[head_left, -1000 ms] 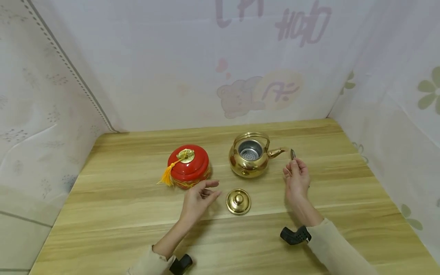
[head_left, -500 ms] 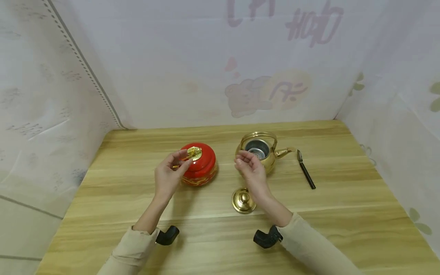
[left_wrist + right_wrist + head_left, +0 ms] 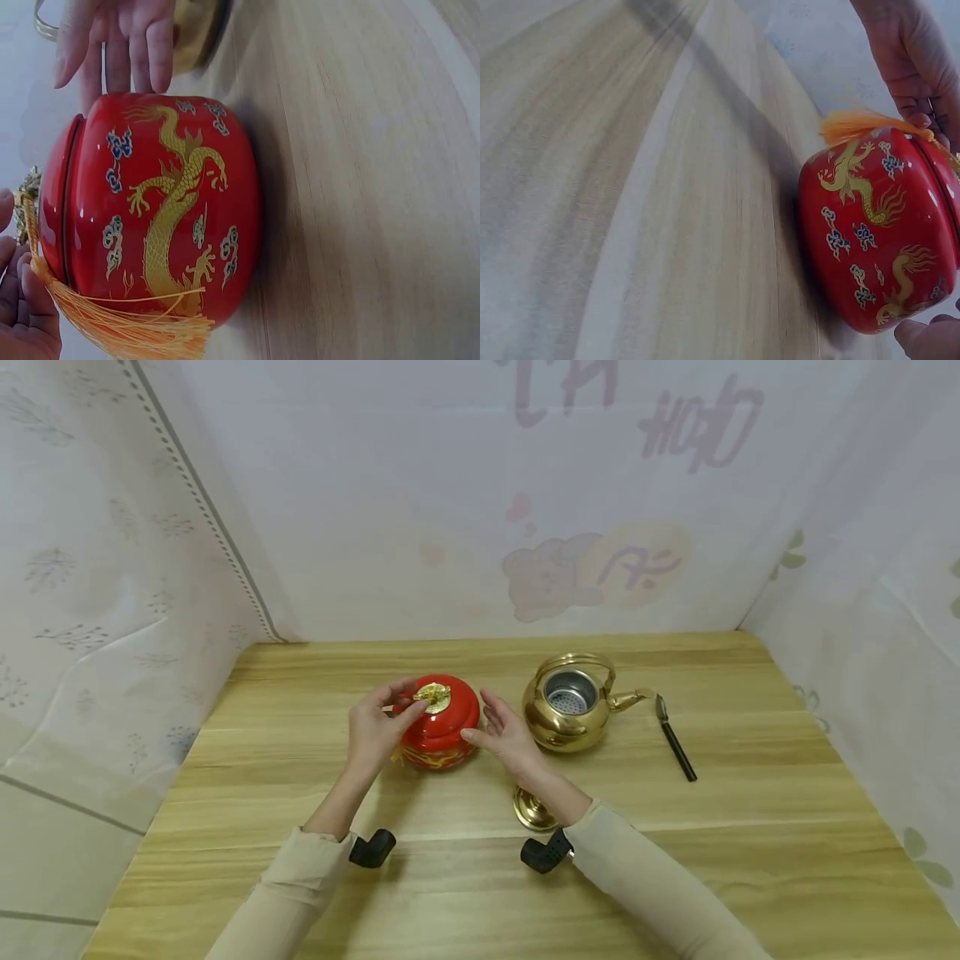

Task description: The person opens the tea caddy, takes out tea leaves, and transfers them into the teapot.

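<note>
A red lidded jar (image 3: pixel 437 739) with gold dragons stands on the wooden table. An orange tassel (image 3: pixel 142 322) hangs from the gold knob (image 3: pixel 435 697) on its lid (image 3: pixel 455 714). My left hand (image 3: pixel 371 727) pinches at this knob with thumb and fingers from the left. At the jar's right side is my right hand (image 3: pixel 513 745), its fingers extended and its fingertips right by the wall. A small round gold lid (image 3: pixel 531 810) with a knob lies under my right wrist, partly hidden by it.
Right of the jar stands a gold teapot (image 3: pixel 566 727) without its lid, a perforated metal strainer (image 3: pixel 568 697) in its mouth. Beyond its spout lies a slim black-handled tool (image 3: pixel 677 747) with a metal tip. Patterned cloth walls (image 3: pixel 390 568) border the table.
My right hand has let go of the black-handled tool on the table and moved left past the teapot to the jar. My left hand has come to the jar's knob.
</note>
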Available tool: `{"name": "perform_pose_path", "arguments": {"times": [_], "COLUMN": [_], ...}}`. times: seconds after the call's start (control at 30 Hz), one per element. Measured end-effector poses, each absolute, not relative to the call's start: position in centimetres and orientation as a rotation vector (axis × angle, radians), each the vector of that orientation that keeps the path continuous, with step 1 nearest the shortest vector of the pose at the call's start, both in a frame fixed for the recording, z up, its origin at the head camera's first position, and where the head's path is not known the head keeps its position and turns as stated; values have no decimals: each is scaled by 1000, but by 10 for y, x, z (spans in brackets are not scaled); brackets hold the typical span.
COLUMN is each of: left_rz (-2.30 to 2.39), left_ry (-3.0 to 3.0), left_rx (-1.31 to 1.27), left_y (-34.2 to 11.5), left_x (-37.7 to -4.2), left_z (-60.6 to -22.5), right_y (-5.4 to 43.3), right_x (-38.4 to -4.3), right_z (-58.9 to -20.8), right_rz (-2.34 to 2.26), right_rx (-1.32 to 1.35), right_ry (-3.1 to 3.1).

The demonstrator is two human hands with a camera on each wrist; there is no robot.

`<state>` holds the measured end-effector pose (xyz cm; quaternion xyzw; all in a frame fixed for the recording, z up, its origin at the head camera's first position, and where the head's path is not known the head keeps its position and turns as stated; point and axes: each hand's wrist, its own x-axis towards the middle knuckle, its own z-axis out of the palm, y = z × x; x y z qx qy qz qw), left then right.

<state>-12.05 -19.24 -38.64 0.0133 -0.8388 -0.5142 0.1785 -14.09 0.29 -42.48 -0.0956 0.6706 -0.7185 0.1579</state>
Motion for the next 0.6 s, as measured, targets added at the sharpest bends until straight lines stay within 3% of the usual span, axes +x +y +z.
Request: {"name": "perform_pose_path", "arguments": {"times": [0.6], "left_rz": [-1390], "left_ry": [-2473], "left_rx": [-25], "left_y": [-192], "left_x": [-129], "left_z": [-386], "right_y": [-7], "right_x": [-156], "right_z": [-428], "right_rz": [-1932], "right_rx": [-417], "right_ry": [1940]}}
